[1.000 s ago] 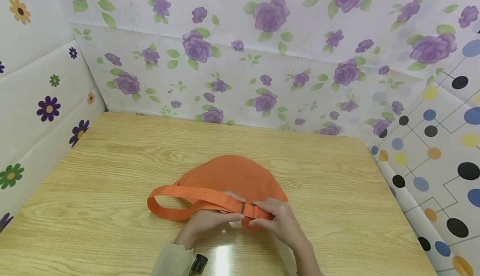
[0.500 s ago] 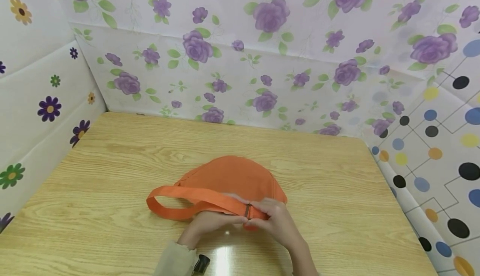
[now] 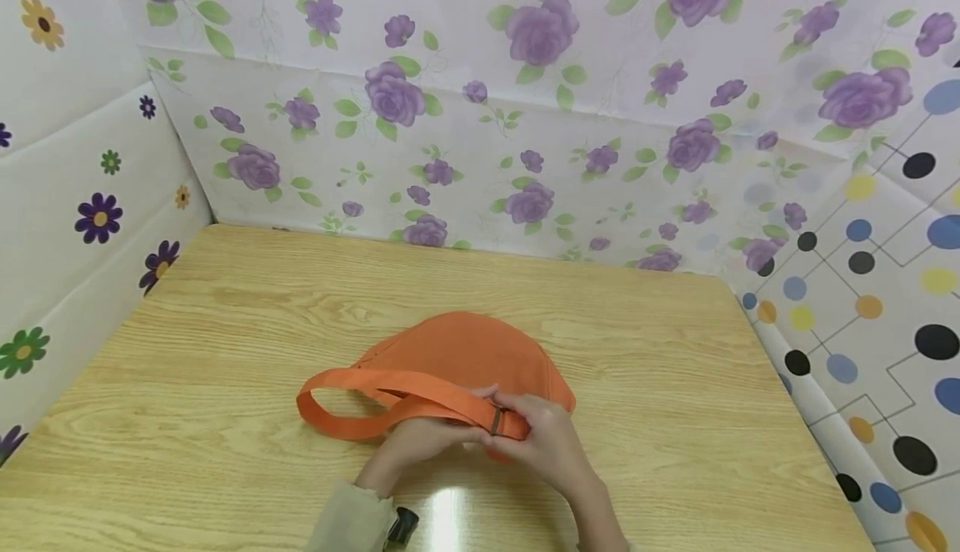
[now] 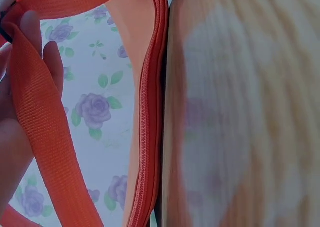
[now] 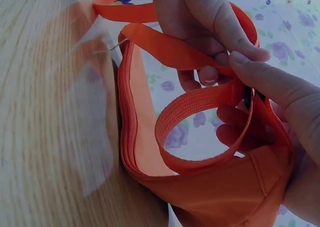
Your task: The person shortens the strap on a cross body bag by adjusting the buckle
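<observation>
An orange waist bag [image 3: 465,348] lies on the table, its zipper [image 4: 146,117] running along the edge in the left wrist view. Its webbing strap [image 3: 352,378] loops out to the left. My left hand [image 3: 423,441] grips the doubled strap, thumb along the near edge. Close against it, my right hand [image 3: 551,444] pinches the strap at the dark slider buckle [image 3: 497,420], with thumb and index finger on opposite edges. In the right wrist view the two thumbs nearly meet over the buckle [image 5: 248,97], and a small loop of strap [image 5: 175,119] hangs below it.
The wooden table [image 3: 637,335] reaches back to a floral sheet [image 3: 450,143]. Patterned sheets also stand at the left [image 3: 67,227] and right [image 3: 862,327]. A black piece [image 3: 401,527] sits by the left cuff.
My hands have drawn together along the strap. Two dark bars stood apart earlier; now a single one shows, close to the right thumb. The bag stays in place.
</observation>
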Demonstrator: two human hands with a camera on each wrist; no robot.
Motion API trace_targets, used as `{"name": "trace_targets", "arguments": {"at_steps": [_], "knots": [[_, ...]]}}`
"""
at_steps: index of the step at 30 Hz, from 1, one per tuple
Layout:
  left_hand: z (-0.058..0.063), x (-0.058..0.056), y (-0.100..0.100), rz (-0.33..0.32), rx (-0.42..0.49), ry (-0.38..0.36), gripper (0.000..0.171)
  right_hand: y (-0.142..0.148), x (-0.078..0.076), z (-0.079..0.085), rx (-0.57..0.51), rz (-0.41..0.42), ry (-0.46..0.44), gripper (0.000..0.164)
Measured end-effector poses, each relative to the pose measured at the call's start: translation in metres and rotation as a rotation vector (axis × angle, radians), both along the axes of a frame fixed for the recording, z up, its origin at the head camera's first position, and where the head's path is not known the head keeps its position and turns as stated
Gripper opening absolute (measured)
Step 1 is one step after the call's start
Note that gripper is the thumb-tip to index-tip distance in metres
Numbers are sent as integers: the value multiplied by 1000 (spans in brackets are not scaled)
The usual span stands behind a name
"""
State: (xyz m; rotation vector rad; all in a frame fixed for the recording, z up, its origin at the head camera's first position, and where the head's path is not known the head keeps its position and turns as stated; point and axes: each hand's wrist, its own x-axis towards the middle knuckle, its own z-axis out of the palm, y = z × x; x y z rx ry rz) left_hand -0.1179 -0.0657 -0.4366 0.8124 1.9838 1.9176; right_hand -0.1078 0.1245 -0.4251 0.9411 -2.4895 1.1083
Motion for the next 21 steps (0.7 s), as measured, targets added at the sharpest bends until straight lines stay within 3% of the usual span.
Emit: {"name": "trace_targets", "arguments": {"at_steps": [4,11,16,21], "knots": [[-1,-1,0,1,-18,9,61,-2,0,0,17,-4,-12,38],[-1,1,-1,23,-52,-37,52,-3,-1,-2,7,-3,-21,30],[0,6,-2,78,-150,31,49,-3,-2,-4,-16,-6,-19,28],[2,10,-8,97,-157,105,41,-2,-2,-4,-54,18,-63,24]]}}
